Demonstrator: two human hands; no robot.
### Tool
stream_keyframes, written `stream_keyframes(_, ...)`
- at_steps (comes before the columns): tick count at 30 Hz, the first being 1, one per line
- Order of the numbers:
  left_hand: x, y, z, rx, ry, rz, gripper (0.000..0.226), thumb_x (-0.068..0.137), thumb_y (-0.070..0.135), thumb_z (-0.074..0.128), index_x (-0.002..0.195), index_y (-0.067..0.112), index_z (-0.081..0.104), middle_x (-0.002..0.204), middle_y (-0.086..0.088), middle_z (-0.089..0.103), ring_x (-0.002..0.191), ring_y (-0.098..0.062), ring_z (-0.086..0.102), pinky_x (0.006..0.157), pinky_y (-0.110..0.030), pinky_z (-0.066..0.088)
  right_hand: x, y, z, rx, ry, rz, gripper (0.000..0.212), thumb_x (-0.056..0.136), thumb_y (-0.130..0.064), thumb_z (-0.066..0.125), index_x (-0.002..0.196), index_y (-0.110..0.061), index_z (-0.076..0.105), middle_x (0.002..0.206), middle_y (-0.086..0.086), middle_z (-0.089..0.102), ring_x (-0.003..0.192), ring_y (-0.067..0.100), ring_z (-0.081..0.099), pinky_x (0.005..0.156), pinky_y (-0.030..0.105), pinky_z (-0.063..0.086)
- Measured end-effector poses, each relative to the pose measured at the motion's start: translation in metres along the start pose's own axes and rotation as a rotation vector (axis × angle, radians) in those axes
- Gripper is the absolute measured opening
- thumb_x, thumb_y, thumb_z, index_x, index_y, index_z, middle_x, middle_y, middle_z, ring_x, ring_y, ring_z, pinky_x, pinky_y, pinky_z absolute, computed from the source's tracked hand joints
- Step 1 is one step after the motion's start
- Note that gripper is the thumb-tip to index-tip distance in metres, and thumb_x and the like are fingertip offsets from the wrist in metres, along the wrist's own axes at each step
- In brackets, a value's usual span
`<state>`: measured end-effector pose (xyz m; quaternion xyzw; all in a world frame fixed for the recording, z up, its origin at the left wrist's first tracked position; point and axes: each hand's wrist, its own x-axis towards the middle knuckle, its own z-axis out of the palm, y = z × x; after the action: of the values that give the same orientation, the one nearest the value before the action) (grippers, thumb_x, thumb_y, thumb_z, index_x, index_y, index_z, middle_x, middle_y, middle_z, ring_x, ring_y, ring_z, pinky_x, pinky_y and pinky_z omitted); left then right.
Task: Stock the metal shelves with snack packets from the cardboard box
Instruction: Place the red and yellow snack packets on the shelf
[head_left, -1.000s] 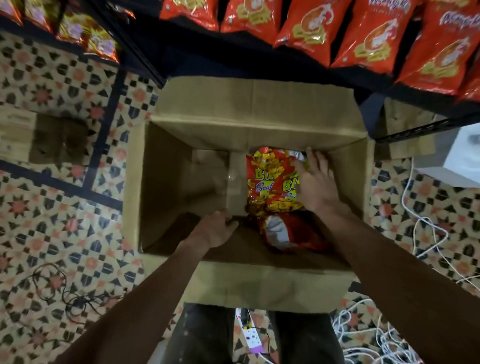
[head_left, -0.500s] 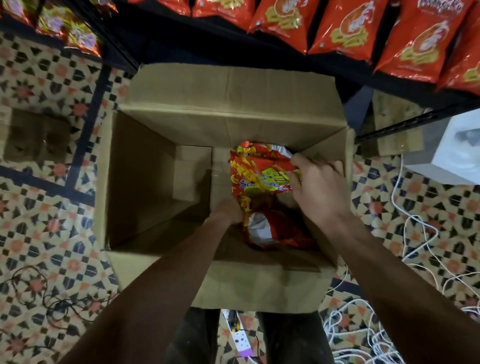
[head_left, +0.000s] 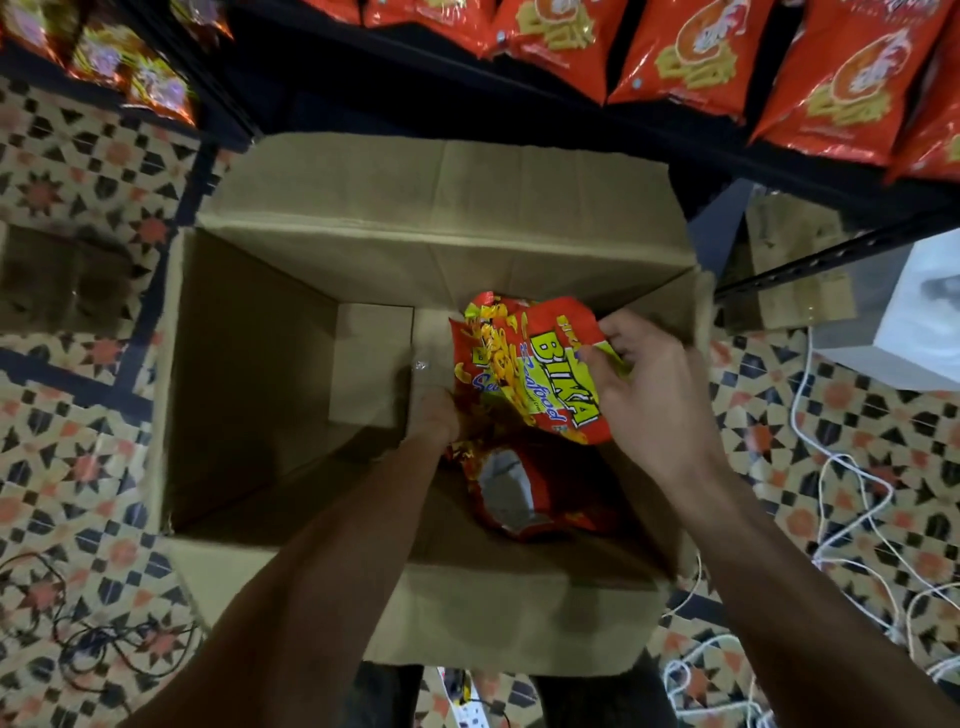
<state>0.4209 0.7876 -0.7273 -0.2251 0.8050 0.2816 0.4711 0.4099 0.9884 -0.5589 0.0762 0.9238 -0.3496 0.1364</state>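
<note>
The big brown cardboard box (head_left: 260, 364) sits open on the patterned floor tiles (head_left: 78, 467). Its sides are flat and dull. Inside, on the right, is a shiny, crinkly red and yellow snack packet (head_left: 540, 374), all bent. The right hand (head_left: 649, 395) curls its fingers (head_left: 608, 358) and pinches the packet's right edge. The left hand (head_left: 434, 421) touches its lower left corner. Its fingers are hidden, so I cannot tell how they lie. Smooth red packets (head_left: 691, 47) line the dark metal shelf (head_left: 519, 98) above.
</note>
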Motion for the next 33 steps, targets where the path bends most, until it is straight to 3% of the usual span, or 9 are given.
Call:
stream_keyframes(6,-0.055,-0.009,-0.032,0.108,0.186,0.038,0.025,0.096,0.019,0.055,0.118,0.009,0.062,0.112,-0.012,0.068,0.1,-0.028,0.066,0.087,-0.037,0.054,-0.011,-0.023,-0.028,0.065,0.0,-0.038,0.007,0.097,-0.02,0.063,0.102,-0.017,0.066,0.101,-0.004,0.073,0.089,0.009,0.065,0.079,0.027,0.053)
stream_keyframes(11,-0.126,-0.015,-0.064,0.104,0.39,0.111,0.024,0.092,0.021,0.06,0.113,0.009,0.063,0.103,-0.014,0.07,0.097,-0.034,0.067,0.079,-0.041,0.056,-0.03,-0.053,-0.073,0.067,0.015,-0.085,0.01,0.096,-0.016,0.063,0.104,-0.015,0.069,0.093,-0.011,0.064,0.087,0.003,0.058,0.079,0.024,0.048)
stream_keyframes(16,-0.207,-0.006,-0.09,0.044,0.574,0.194,0.023,0.093,0.018,0.058,0.112,0.01,0.066,0.104,-0.018,0.069,0.098,-0.038,0.065,0.079,-0.041,0.052,-0.049,-0.088,-0.127,0.056,0.022,-0.124,0.019,0.096,-0.017,0.064,0.112,-0.011,0.071,0.107,0.002,0.073,0.099,0.014,0.065,0.084,0.023,0.046)
stream_keyframes(21,-0.294,0.019,-0.12,-0.071,0.711,0.33,0.024,0.094,0.019,0.059,0.113,0.005,0.064,0.106,-0.021,0.064,0.101,-0.039,0.06,0.083,-0.04,0.046,-0.072,-0.14,-0.193,0.055,0.063,-0.243,0.016,0.096,-0.018,0.063,0.109,-0.014,0.072,0.107,0.0,0.073,0.1,0.013,0.065,0.081,0.022,0.045)
stream_keyframes(24,-0.347,0.042,-0.146,-0.175,0.765,0.443,0.027,0.096,0.026,0.059,0.115,0.008,0.063,0.108,-0.012,0.065,0.1,-0.031,0.062,0.082,-0.035,0.046,-0.084,-0.173,-0.238,0.063,0.094,-0.308,0.023,0.098,-0.02,0.06,0.117,-0.012,0.07,0.116,0.002,0.072,0.107,0.015,0.065,0.085,0.021,0.043)
stream_keyframes(27,-0.398,0.066,-0.171,-0.27,0.764,0.539,0.023,0.1,0.027,0.055,0.118,0.014,0.061,0.106,0.005,0.063,0.093,-0.012,0.062,0.078,-0.022,0.047,-0.091,-0.204,-0.276,0.072,0.158,-0.368,0.027,0.1,-0.02,0.058,0.123,-0.011,0.068,0.123,0.0,0.069,0.115,0.015,0.062,0.097,0.029,0.047)
stream_keyframes(30,-0.438,0.087,-0.199,-0.338,0.792,0.697,0.01,0.1,0.03,0.054,0.106,0.023,0.057,0.097,0.009,0.065,0.084,-0.004,0.064,0.072,-0.027,0.055,-0.101,-0.235,-0.326,0.083,0.261,-0.432,0.021,0.1,-0.019,0.058,0.118,-0.018,0.069,0.104,-0.009,0.07,0.098,0.007,0.062,0.08,0.021,0.045)
stream_keyframes(33,-0.465,0.105,-0.222,-0.327,0.876,0.803,0.017,0.099,0.034,0.054,0.101,0.018,0.059,0.094,0.002,0.068,0.084,-0.007,0.063,0.076,-0.035,0.055,-0.109,-0.26,-0.372,0.112,0.373,-0.498,0.018,0.1,-0.019,0.058,0.112,-0.023,0.07,0.099,-0.012,0.071,0.094,0.007,0.065,0.086,0.028,0.052)
